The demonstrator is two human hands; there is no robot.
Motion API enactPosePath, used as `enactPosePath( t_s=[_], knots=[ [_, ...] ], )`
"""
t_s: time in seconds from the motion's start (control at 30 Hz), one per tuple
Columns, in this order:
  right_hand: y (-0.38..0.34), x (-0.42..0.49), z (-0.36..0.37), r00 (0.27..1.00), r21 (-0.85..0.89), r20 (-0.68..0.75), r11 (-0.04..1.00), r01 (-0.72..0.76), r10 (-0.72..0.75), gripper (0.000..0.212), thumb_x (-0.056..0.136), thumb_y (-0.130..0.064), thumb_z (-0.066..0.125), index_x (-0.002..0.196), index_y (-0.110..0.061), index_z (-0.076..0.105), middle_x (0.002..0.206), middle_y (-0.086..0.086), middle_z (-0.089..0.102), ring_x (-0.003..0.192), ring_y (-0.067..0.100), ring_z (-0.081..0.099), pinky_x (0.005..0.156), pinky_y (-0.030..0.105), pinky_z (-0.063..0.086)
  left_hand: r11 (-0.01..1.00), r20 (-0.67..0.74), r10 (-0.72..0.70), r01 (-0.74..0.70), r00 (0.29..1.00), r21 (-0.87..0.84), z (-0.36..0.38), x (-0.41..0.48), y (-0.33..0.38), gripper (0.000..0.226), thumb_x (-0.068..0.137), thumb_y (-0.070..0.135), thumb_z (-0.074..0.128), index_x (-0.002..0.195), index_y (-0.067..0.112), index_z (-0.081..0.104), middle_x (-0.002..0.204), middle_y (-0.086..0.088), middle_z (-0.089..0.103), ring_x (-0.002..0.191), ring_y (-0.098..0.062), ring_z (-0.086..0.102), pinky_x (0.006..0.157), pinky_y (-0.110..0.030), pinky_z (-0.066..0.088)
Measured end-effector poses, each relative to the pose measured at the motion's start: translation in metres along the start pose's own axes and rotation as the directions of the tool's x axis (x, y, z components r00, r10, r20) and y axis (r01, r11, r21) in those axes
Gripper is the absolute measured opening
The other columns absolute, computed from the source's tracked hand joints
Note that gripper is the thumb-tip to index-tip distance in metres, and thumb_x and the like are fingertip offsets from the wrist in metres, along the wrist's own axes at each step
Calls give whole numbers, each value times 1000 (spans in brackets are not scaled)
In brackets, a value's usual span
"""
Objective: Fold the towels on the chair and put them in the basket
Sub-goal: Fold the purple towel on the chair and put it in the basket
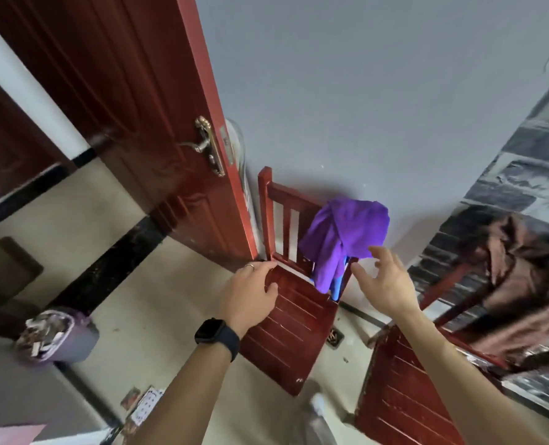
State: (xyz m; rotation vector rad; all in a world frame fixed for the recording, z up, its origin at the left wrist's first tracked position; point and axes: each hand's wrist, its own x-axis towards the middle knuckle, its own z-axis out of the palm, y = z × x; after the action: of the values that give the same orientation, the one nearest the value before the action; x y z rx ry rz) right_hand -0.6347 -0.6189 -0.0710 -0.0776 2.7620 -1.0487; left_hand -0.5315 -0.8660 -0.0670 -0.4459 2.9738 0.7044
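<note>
- The left hand (250,293) is gripping the rear left corner of the near chair (292,332) — fingers curling over the seat's edge.
- The right hand (385,281) is hovering released, fingers spread, just beside the purple towel (343,232).
- The purple towel is hanging bunched over that chair's backrest, its tail drooping toward the seat.
- A brown towel (517,284) is lying draped over a second chair (401,390) to the right.
- A purple bin (77,345) is standing on the floor (157,316) at left — holding paper scraps (47,332), too blurred to name.

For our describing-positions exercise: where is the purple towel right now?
In the head view, right of centre, the purple towel is draped over the right end of the chair back, just above the right hand.
</note>
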Motion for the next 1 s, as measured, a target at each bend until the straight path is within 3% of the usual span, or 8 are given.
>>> enactPosePath(
  t_s=[0.17,0.27,0.4,0.53,0.67,0.83,0.9,1.0],
  knots=[
    [-2,88,-12,976,12,-70,979,-206,206,83,91,-52,63,152,-7,30,149,22,42,138,41,40,112,48,32,974,46,177,-182,983,136,-1,96,32,54,95,31,54,148,25,40,153,-6,42,139,-26,39,114,-41,36],
    [-1,128,-18,950,18,-16,950,-312,313,87,89,-65,57,152,-11,31,149,17,46,137,38,43,110,48,37,945,122,208,-232,970,231,5,152,47,68,94,32,54,155,26,25,162,-11,23,146,-31,28,117,-47,29],
    [2,155,-19,951,9,-41,952,-305,305,51,89,-57,63,127,-23,61,126,2,68,116,31,61,88,38,48,879,220,231,-300,948,371,24,208,55,75,96,33,48,158,21,8,166,-7,2,152,-27,9,118,-52,22],
    [-4,159,-24,958,89,-143,967,-238,249,25,90,-41,68,113,-29,70,114,-4,71,108,26,65,79,30,43,854,319,198,-322,927,408,39,230,50,68,101,33,36,158,16,3,167,-2,-1,153,-23,4,117,-55,21],
    [-26,156,-40,946,291,-251,948,-129,206,16,91,-34,68,106,-29,70,91,-6,70,94,19,65,80,25,41,846,350,199,-341,915,411,40,229,44,68,101,31,36,158,17,3,167,-1,-1,153,-20,2,118,-56,18],
    [-89,142,-80,926,431,-365,899,77,96,9,91,-26,69,99,-29,67,87,-21,67,80,-12,59,69,0,38,937,410,183,-285,894,203,13,236,53,70,97,30,46,158,19,14,166,-1,11,152,-20,13,119,-50,23],
    [-115,126,-91,929,422,-368,896,140,28,10,90,-24,69,99,-29,68,91,-19,70,84,-14,60,72,1,41,973,388,214,-230,897,-3,-7,230,59,75,91,29,57,157,19,21,161,-7,26,146,-25,30,117,-40,28],
    [-149,96,-94,922,396,-383,891,224,-62,8,90,-25,69,96,-30,69,94,-12,72,89,-4,64,78,11,48,942,339,291,-208,895,-262,-41,214,63,92,79,31,72,156,28,22,157,-2,35,144,-22,33,113,-32,32]
  ],
)
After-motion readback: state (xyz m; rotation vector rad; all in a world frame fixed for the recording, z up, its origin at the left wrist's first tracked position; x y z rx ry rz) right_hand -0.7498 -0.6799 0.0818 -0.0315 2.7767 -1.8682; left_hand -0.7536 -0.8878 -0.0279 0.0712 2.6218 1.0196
